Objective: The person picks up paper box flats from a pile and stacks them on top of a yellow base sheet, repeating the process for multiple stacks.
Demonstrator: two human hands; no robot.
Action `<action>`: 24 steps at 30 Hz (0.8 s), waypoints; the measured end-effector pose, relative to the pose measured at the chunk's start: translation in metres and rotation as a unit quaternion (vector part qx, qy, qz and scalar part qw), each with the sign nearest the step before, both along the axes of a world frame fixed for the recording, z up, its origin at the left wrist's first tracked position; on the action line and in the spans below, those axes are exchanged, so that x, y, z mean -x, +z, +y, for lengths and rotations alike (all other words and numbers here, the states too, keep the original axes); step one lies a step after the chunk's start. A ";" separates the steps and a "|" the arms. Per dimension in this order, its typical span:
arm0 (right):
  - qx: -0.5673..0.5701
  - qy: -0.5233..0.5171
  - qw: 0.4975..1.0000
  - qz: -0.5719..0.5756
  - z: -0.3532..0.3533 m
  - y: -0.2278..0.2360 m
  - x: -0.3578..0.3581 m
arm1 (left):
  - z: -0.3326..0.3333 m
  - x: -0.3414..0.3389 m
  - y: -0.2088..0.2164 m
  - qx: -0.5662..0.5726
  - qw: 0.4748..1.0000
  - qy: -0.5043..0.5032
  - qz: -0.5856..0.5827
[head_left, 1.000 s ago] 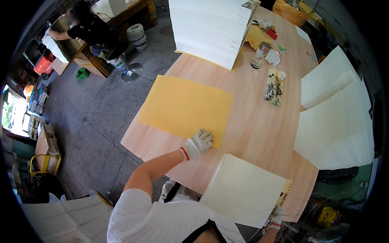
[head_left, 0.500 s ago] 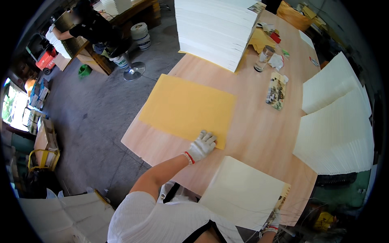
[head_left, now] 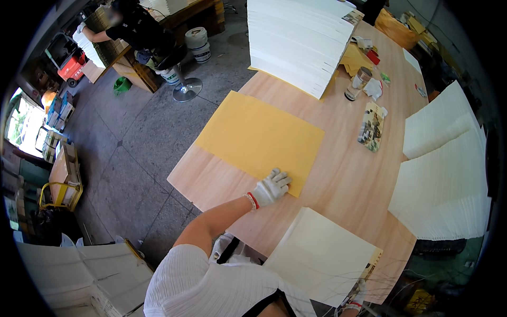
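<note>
My left hand (head_left: pixel 272 187), in a white knit glove with a red cuff, lies with fingers stretched out on the near corner of a yellow sheet of paper (head_left: pixel 259 137). The sheet rests flat on the light wood table. At the lower right, my right hand (head_left: pixel 359 297), also gloved, is at the right edge of a cream-white sheet or stack of sheets (head_left: pixel 322 253) close to my body. A printed strip shows along that edge. Fine stray hairs cross there, and the right fingers are mostly hidden.
A tall white paper stack (head_left: pixel 296 45) stands at the table's far side. Right of it are a clear bottle (head_left: pixel 359 83), crumpled tissue (head_left: pixel 374 89) and a printed booklet (head_left: pixel 372 127). Fanned white stacks (head_left: pixel 443 179) line the right. A co-worker (head_left: pixel 142 31) sits beyond, near white buckets (head_left: pixel 197 39).
The whole view has shifted slightly, so the table appears farther right. My left hand remains on the yellow sheet's corner and my right hand by the cream sheet's edge.
</note>
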State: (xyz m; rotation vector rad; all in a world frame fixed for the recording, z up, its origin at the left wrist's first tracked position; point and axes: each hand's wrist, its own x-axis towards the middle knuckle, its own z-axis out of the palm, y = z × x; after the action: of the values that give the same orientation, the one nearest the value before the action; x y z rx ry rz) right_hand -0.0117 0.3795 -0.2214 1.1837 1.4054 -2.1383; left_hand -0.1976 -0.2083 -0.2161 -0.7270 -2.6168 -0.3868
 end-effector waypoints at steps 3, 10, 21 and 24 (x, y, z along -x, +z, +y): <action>0.017 0.012 0.999 -0.038 0.032 -0.025 -0.006 | 0.001 0.001 -0.001 -0.002 1.000 0.000 -0.001; -0.051 0.019 0.997 0.053 0.035 -0.045 -0.011 | 0.004 -0.003 0.029 -0.024 0.999 0.009 0.030; -0.073 0.046 0.996 0.020 -0.003 -0.013 -0.003 | 0.066 -0.209 0.019 -0.399 0.728 0.125 -0.544; -0.071 0.022 0.997 0.037 -0.030 -0.003 -0.010 | 0.058 -0.212 0.024 -0.426 0.613 0.171 -0.642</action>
State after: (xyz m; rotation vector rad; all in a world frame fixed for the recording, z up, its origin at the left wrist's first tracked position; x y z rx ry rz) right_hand -0.0020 0.3500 -0.2240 1.1219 1.6234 -2.1014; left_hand 0.0147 -0.1505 -0.1921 0.7130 -2.8110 -2.5255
